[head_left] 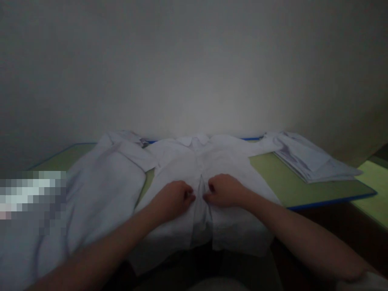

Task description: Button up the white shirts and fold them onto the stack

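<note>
A white shirt (182,161) lies front up on the green table (273,178), collar toward the wall and hem hanging over the near edge. My left hand (172,198) pinches the left edge of the shirt's front opening, fingers closed on the cloth. My right hand (224,190) pinches the right edge in the same way. The two hands almost touch at the middle of the shirt, over the gap where the front panels part.
A heap of white garments (100,190) covers the table's left side. A stack of folded white clothes (306,157) sits at the right rear. A blue rim (330,201) edges the table. A second green surface (374,190) stands further right. A plain wall rises behind.
</note>
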The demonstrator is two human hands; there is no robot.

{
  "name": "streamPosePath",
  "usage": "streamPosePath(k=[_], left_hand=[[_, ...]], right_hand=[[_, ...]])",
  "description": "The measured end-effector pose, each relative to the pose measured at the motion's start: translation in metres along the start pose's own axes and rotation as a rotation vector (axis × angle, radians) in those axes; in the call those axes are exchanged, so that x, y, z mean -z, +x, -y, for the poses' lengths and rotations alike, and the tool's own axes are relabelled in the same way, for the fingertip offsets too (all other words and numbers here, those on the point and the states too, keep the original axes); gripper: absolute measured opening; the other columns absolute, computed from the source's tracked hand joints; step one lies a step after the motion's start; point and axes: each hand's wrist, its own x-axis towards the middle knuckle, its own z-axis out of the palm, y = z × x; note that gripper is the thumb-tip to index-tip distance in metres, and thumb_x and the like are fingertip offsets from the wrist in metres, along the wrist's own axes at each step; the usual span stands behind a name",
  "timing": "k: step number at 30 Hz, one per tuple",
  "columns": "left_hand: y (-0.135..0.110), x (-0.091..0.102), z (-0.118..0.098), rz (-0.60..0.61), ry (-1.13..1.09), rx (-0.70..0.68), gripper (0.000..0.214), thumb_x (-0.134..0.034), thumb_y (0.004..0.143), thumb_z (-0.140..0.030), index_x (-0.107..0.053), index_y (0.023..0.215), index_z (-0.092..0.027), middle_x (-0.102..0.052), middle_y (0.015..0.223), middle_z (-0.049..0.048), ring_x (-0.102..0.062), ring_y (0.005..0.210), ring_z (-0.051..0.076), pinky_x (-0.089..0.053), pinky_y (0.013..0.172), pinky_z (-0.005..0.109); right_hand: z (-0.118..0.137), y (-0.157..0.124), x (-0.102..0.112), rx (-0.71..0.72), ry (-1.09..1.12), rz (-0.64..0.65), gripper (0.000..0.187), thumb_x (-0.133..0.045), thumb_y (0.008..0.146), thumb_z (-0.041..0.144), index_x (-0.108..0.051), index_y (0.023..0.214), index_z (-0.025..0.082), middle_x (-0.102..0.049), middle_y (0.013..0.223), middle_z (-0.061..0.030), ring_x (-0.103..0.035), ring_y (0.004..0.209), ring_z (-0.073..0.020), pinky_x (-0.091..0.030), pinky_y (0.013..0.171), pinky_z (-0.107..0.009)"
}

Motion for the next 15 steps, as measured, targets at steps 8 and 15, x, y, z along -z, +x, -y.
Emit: streamPosePath(k=[8,15], left_hand=[[0.009,-0.003,-0.007,0.007,-0.105,0.049,0.017,-0.052,0.072,-0.028,-0.066,0.074,-0.018,-0.064,0.072,0.0052,-0.053,0.062,0.015,-0.032,0.058,0.025],[0.005,0.002,-0.006,0.012,-0.211,0.036,0.017,-0.05,0.073,-0.027,-0.064,0.075,-0.018,-0.063,0.071,0.0037,-0.052,0.062,0.013,-0.033,0.057,0.023]], right_hand=[[-0.003,0.015,-0.011,-0.135,0.051,0.026,0.046,-0.053,0.069,0.058,-0.068,0.066,0.015,-0.065,0.068,-0.0125,-0.06,0.064,-0.0208,-0.04,0.056,-0.027],[-0.011,0.015,0.004,-0.105,0.03,0.075,0.02,-0.057,0.065,0.03,-0.07,0.073,0.016,-0.066,0.072,-0.0111,-0.059,0.065,-0.0198,-0.039,0.057,-0.027]])
